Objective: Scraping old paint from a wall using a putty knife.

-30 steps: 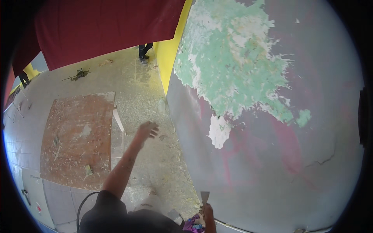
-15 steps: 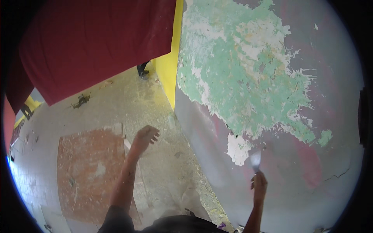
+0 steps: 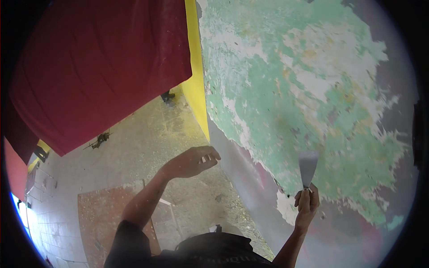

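Note:
In my right hand [image 3: 307, 204] is a putty knife [image 3: 308, 166], its broad metal blade pointing up the wall. The blade lies over the patch of bared green and white plaster [image 3: 277, 116]; whether its edge touches the surface I cannot tell. Grey paint with pinkish smears [image 3: 357, 243] surrounds the patch, whose border is ragged. My left hand [image 3: 192, 161] hangs in the air left of the wall, holding nothing, with its fingers loosely bent and a gap between them and the thumb.
A dark red cloth [image 3: 111, 67] hangs at the upper left beside a yellow wall edge [image 3: 196, 98]. Below lies a dusty reddish-brown board [image 3: 103, 219] on the floor. Paint chips [image 3: 237, 210] litter the wall's foot. Past the cloth shows a person's dark shoe [image 3: 168, 97].
My right hand has raised the putty knife from the patch's lower edge onto the green area. My left hand has moved right, closer to the wall. The view has shifted upward.

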A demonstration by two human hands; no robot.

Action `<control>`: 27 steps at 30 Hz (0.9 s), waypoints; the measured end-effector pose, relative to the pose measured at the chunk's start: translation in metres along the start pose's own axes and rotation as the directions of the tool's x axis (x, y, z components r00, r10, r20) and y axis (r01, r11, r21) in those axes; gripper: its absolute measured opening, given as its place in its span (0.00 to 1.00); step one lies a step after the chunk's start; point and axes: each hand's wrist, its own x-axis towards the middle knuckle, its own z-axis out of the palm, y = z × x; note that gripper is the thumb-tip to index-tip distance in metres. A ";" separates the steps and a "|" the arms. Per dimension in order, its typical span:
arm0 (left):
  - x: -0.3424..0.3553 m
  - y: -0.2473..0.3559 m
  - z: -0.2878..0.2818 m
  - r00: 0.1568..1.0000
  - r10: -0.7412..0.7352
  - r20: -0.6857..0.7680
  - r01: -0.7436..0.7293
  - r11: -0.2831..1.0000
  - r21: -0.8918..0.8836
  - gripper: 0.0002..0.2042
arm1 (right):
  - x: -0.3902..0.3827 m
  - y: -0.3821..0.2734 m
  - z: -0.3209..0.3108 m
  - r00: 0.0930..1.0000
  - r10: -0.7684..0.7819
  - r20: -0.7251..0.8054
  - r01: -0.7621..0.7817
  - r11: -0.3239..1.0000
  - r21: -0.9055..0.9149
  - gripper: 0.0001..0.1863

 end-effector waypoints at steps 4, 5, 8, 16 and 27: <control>0.048 -0.011 -0.031 0.997 0.028 -0.073 -0.029 1.000 -0.010 0.11 | 0.036 0.013 0.057 0.987 0.084 0.140 -0.078 0.996 -0.044 0.15; 0.060 -0.016 -0.035 0.992 0.044 -0.119 -0.051 0.997 -0.061 0.11 | 0.043 0.013 0.072 0.976 0.119 0.180 -0.105 0.990 -0.090 0.16; 0.088 -0.034 -0.035 0.994 0.088 -0.064 -0.099 0.976 -0.194 0.09 | 0.059 0.015 0.116 0.935 0.121 0.335 -0.045 0.973 -0.227 0.17; 0.160 -0.092 -0.094 0.952 0.288 0.105 -0.255 0.934 -0.250 0.08 | 0.083 0.025 0.211 0.942 0.147 0.301 -0.049 0.950 -0.309 0.17; 0.223 -0.201 -0.208 0.891 0.402 0.213 -0.302 0.873 -0.383 0.05 | 0.114 0.009 0.377 0.985 0.169 0.043 -0.147 0.936 -0.321 0.16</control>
